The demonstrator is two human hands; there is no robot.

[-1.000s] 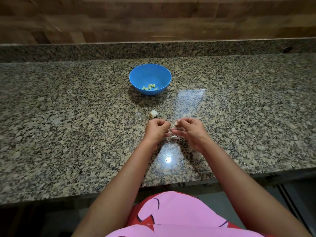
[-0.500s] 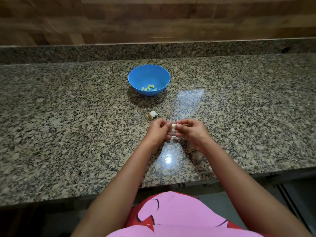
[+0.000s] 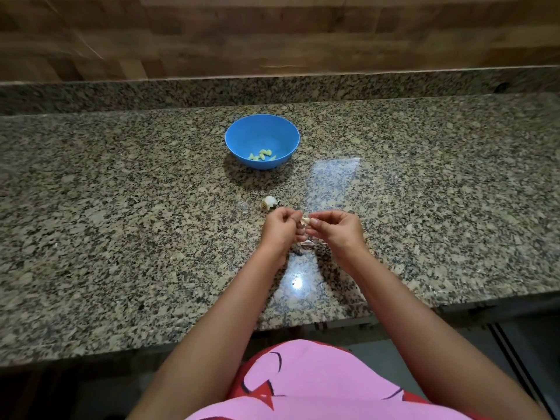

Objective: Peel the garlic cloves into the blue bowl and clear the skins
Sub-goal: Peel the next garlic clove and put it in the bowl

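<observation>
1. While the granite counter [image 3: 121,225] runs the whole width of the view with a wooden wall [image 3: 272,31] behind it, all the work is going on at its middle, near the front edge, straight in front of the person.
2. The blue bowl [image 3: 239,137] stands upright further back on the counter, well apart from the hands; a small heap of peeled cloves [image 3: 262,155] lies in its bottom, so part of the job looks done already.
3. The left hand [image 3: 280,228] is curled closed, its fingertips meeting the clove from the left; whether it pinches the clove or a flap of skin I cannot tell.
4. The right hand [image 3: 338,228] is closed too, thumb and fingers pinching the other end of the same clove.
5. A remnant of the garlic head [image 3: 269,202] lies on the counter just beyond the left hand, between the hands and the bowl, so more cloves may remain.
6. The garlic clove [image 3: 306,220] being worked on is held between the two hands, just above the counter, pale and only partly visible.
7. Scraps of skin [image 3: 308,243] lie on the counter under the hands.
8. Judgement: the step in hand is stripping this clove. Next the skin must come fully away, then the bare clove has to be carried forward to the bowl; the skins are not yet cleared.
</observation>
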